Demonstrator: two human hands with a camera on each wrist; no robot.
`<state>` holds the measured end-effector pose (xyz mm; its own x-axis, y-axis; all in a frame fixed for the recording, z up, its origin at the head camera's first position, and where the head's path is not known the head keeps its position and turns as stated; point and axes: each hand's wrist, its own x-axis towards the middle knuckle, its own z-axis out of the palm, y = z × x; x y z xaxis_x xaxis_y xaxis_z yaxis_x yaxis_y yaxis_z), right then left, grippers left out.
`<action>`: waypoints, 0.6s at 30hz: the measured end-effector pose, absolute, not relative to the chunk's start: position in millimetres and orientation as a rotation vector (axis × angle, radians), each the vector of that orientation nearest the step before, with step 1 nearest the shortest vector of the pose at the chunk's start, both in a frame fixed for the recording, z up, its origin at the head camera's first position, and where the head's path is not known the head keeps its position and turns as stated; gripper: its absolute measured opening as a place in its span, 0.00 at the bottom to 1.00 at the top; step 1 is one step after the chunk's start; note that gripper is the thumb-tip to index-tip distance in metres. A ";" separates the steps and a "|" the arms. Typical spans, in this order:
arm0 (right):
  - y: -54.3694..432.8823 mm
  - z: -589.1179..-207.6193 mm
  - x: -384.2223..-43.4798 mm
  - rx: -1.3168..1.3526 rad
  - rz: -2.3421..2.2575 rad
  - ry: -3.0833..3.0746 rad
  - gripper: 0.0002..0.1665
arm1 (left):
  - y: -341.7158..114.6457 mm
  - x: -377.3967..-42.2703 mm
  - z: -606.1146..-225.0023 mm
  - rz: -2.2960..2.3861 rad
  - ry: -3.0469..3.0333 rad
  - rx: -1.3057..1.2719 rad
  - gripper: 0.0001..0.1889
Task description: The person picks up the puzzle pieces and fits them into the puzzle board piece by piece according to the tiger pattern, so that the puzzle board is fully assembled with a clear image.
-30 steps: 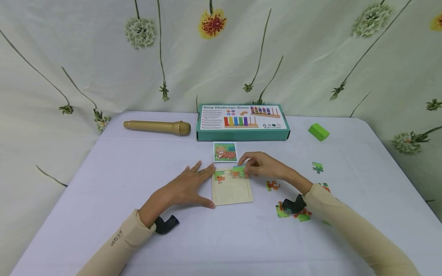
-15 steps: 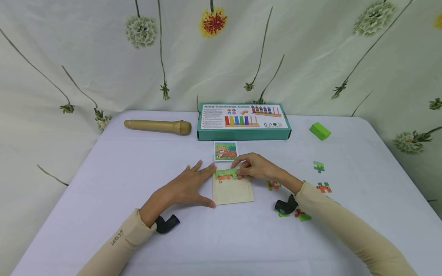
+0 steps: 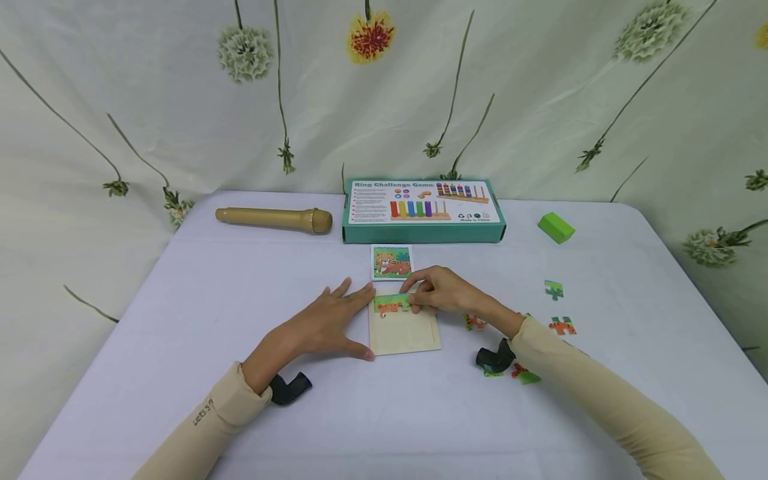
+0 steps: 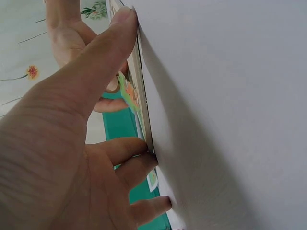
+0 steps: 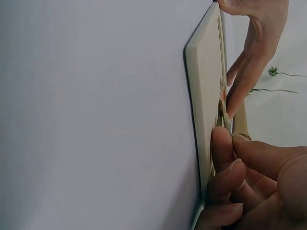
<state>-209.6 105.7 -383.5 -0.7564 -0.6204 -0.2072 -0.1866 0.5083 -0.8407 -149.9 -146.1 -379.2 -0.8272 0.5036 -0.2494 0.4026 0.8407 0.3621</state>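
A pale wooden puzzle board (image 3: 405, 337) lies flat on the white cloth. My left hand (image 3: 324, 323) is spread along its left side, thumb and fingertips touching the edge near the two left corners. A green-and-orange puzzle piece (image 3: 381, 308) lies in the board's upper left corner. Over the board's top edge, my right hand (image 3: 447, 290) pinches another puzzle piece (image 4: 128, 93) between thumb and fingers, right beside the first. In the left wrist view this piece stands slightly tilted off the board. The right fingers partly hide it in the head view.
Behind the board is a tiger picture card (image 3: 391, 263), then a teal game box (image 3: 423, 233). A gold toy microphone (image 3: 273, 220) lies back left, a green block (image 3: 556, 228) back right. Several loose puzzle pieces (image 3: 563, 326) are scattered at the right, some partly under the right forearm.
My right hand has moved slightly left and lowered its puzzle piece against the corner piece, then shifted only a little. The left hand has stayed in place.
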 end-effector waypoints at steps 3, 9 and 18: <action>104.2 -383.1 -208.9 -0.645 -1.165 2.277 0.11 | -146.5 -149.6 -379.0 0.428 2.683 0.686 0.60; 101.5 -381.5 -207.6 -0.648 -1.138 2.299 0.08 | -147.0 -149.8 -378.6 0.419 2.683 0.688 0.60; 99.9 -381.9 -206.5 -0.662 -1.111 2.336 0.09 | -147.0 -150.9 -378.6 0.393 2.675 0.704 0.57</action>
